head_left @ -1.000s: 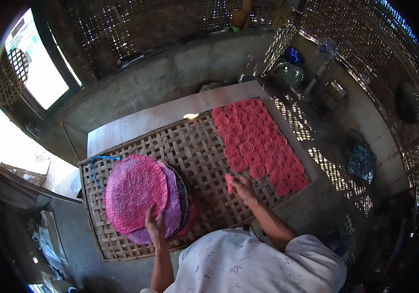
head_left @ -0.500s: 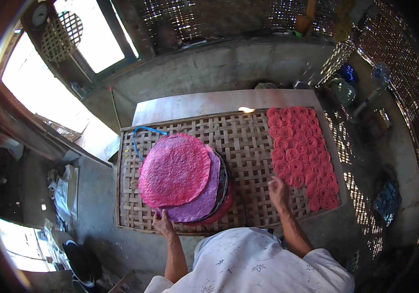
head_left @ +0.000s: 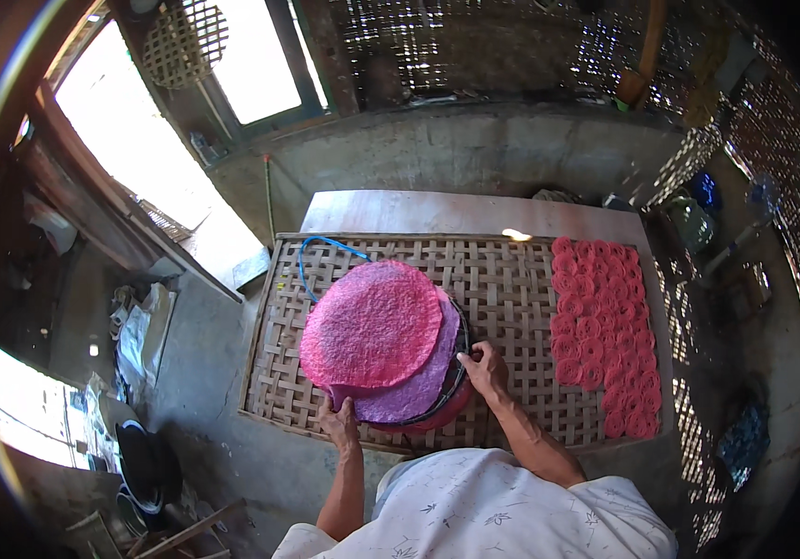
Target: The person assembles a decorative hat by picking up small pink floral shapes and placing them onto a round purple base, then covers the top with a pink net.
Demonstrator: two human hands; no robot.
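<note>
A round pink disc with a rough, fibrous surface (head_left: 372, 321) lies over a purple disc of the same sort (head_left: 400, 402). Both cover most of the top of a reddish tub (head_left: 446, 417) with a dark rim, so its inside is mostly hidden. My left hand (head_left: 339, 424) pinches the near edge of the purple disc, which folds up a little at the thumb. At the tub's right side my right hand (head_left: 486, 371) is closed, its thumb and fingertips at the dark rim.
The tub stands on a woven bamboo tray (head_left: 516, 317) laid over a table (head_left: 474, 212). Rows of pinkish-red coiled rounds (head_left: 595, 326) fill its right end. A blue hose or cord (head_left: 305, 261) curves behind the tub. A concrete wall (head_left: 484, 144) runs along the back.
My right hand has come left from beside the coiled rounds to the tub's rim. My left hand now lifts a fold in the purple disc's edge. The whole view has shifted.
</note>
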